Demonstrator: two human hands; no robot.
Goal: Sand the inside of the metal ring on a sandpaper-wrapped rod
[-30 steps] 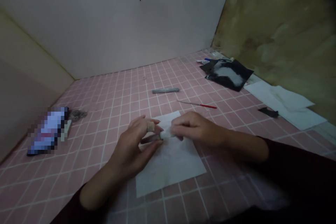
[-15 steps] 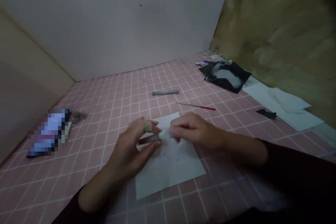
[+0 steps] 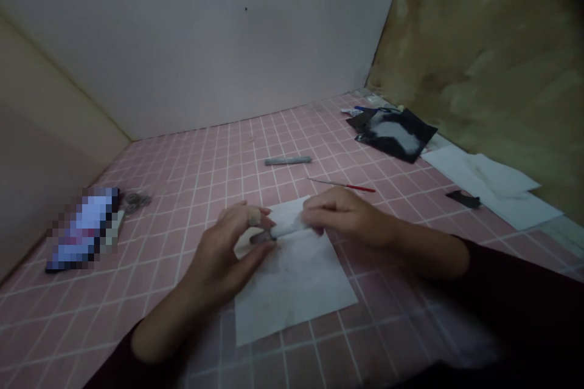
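Two hands over white paper sheet point(image 3: 292, 292): left hand point(image 3: 219, 261) fingers pinched on dark-tipped end of white paper roll point(image 3: 287, 228), right hand point(image 3: 349, 217) fingertips closed on other end; roll held above sheet.

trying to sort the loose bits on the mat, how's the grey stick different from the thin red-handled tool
The grey stick is much thicker than the thin red-handled tool, which is a slender shaft. The grey stick is one dull colour, while the thin red-handled tool has a pale metal-looking shaft and a red end. The grey stick lies nearly level across the view; the tool slants down to the right. Both lie flat and apart on the pink tiled surface.
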